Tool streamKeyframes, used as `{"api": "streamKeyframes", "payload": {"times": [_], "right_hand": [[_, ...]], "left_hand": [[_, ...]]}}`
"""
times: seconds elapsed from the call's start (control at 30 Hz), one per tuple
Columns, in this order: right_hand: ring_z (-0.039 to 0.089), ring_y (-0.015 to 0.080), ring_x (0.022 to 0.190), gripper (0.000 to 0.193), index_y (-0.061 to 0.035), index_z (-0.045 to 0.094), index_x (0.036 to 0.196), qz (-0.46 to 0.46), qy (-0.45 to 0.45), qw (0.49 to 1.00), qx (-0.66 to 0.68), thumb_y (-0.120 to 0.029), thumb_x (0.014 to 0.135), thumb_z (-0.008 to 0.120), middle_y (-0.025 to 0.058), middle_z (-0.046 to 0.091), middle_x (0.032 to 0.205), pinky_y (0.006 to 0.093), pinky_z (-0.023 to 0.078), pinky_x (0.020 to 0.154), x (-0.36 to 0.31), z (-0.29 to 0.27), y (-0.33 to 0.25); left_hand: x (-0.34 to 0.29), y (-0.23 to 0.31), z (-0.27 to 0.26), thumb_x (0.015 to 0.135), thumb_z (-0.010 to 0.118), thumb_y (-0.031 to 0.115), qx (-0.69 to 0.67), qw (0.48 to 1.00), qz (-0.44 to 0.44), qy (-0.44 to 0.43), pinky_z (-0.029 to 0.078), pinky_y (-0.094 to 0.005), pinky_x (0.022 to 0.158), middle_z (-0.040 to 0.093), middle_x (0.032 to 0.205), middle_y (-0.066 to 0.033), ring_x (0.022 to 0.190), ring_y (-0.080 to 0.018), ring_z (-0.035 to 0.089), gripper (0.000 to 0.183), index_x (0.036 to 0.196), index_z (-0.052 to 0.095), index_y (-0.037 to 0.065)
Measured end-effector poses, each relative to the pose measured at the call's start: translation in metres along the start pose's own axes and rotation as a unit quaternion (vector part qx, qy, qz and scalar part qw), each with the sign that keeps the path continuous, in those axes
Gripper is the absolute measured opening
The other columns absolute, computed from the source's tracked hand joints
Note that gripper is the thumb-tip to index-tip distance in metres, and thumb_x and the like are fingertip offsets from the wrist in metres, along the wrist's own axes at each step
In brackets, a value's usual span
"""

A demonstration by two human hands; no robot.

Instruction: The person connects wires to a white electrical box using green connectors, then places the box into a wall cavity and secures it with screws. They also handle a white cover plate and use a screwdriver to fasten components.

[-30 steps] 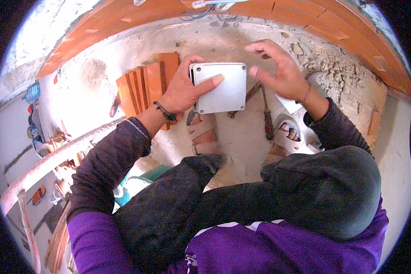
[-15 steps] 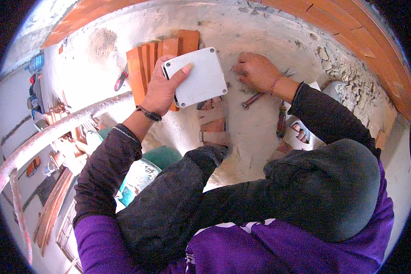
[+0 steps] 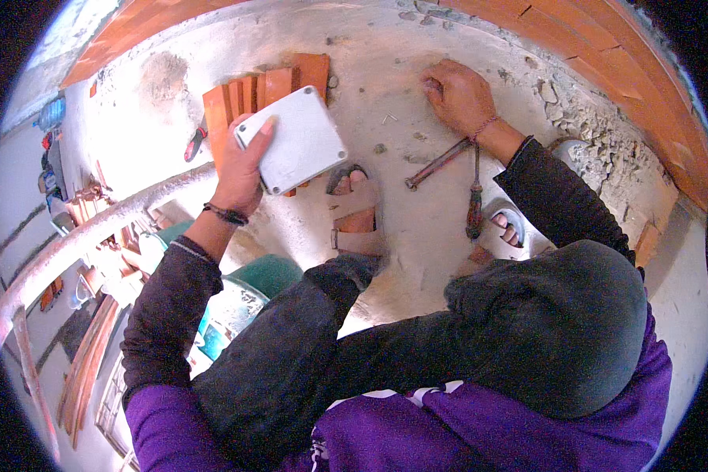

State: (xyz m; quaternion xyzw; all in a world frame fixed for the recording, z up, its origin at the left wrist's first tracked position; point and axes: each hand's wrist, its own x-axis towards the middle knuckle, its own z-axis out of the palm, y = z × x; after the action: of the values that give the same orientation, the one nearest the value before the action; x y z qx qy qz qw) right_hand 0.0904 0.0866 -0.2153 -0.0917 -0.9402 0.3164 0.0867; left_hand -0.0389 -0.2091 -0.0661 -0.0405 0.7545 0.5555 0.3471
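Observation:
My left hand [image 3: 246,165] grips a square, light grey junction box [image 3: 301,140] by its edge, with the thumb flat on its face. Round fixings show at the box's corners. Low over the floor, my right hand [image 3: 458,96] has its fingers curled in; whatever they hold, if anything, is hidden. Below the right wrist lie a rusty metal bar-like tool [image 3: 439,164] with a flared end and a screwdriver [image 3: 474,208] with a dark reddish handle. A small bent light-coloured piece [image 3: 389,119] rests on the floor between my hands.
Orange clay tiles [image 3: 269,85] lean together behind the box. A red-and-black tool handle [image 3: 194,146] lies left of them. A pale pole [image 3: 106,216] crosses the left side, near a green bucket [image 3: 267,275]. Broken rubble [image 3: 602,153] lines the wall at right. My sandalled foot [image 3: 355,208] is below.
My left hand has carried the box left and slightly down, tilting it. The right hand has moved right and up, away from the small bent piece, uncovering more of the tools.

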Motion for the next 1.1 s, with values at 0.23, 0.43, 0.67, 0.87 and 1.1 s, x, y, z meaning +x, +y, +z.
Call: {"api": "streamKeyframes", "payload": {"times": [0.23,0.43,0.67,0.87,1.1], "right_hand": [[0.062,0.0336,0.089,0.015,-0.0065,0.067,0.088,-0.050,-0.100,0.993,-0.021,-0.019,0.081,0.064,0.0124,0.063,0.089,0.0446,0.053,0.078,-0.011,0.032,-0.034],[0.061,0.0341,0.084,0.012,-0.0048,0.062,0.083,-0.051,-0.129,0.990,0.035,-0.016,0.082,0.060,0.0140,0.061,0.085,0.0478,0.051,0.074,-0.033,0.028,-0.051],[0.062,0.0281,0.069,0.008,-0.0031,0.062,0.086,0.003,-0.184,0.946,0.268,-0.010,0.083,0.063,0.0111,0.062,0.075,0.0408,0.051,0.069,-0.099,-0.024,-0.056],[0.059,0.0065,0.072,0.010,-0.0023,0.067,0.093,0.240,-0.146,0.879,0.386,-0.007,0.085,0.072,-0.0005,0.066,0.083,0.0231,0.050,0.065,-0.098,-0.074,-0.038],[0.061,0.0102,0.076,0.007,-0.0050,0.069,0.087,0.106,-0.090,0.914,0.382,-0.006,0.081,0.074,0.0010,0.066,0.079,0.0259,0.049,0.068,-0.081,-0.112,-0.065]], "left_hand": [[0.001,-0.002,-0.009,0.094,0.065,0.031,-0.009,1.000,-0.016,-0.008,0.052,-0.0297,0.084,0.057,0.106,-0.0050,0.097,-0.0132,0.059,0.042,0.122,0.045,0.006],[-0.006,-0.002,-0.006,0.094,0.065,0.031,-0.015,0.999,-0.035,-0.020,0.053,-0.0298,0.083,0.056,0.105,-0.0057,0.096,-0.0147,0.060,0.044,0.123,0.043,0.007],[0.006,-0.009,0.016,0.093,0.068,0.029,0.024,0.999,-0.016,-0.037,0.049,-0.0282,0.084,0.055,0.104,-0.0033,0.096,-0.0112,0.056,0.043,0.121,0.044,0.007],[0.013,-0.001,0.048,0.091,0.070,0.031,0.115,0.990,-0.005,-0.079,0.050,-0.0281,0.080,0.055,0.102,-0.0027,0.093,-0.0108,0.056,0.043,0.118,0.046,0.008],[0.022,0.009,0.088,0.088,0.073,0.037,0.133,0.978,0.028,-0.156,0.051,-0.0283,0.075,0.057,0.098,-0.0040,0.088,-0.0125,0.058,0.049,0.119,0.046,0.009]]}}
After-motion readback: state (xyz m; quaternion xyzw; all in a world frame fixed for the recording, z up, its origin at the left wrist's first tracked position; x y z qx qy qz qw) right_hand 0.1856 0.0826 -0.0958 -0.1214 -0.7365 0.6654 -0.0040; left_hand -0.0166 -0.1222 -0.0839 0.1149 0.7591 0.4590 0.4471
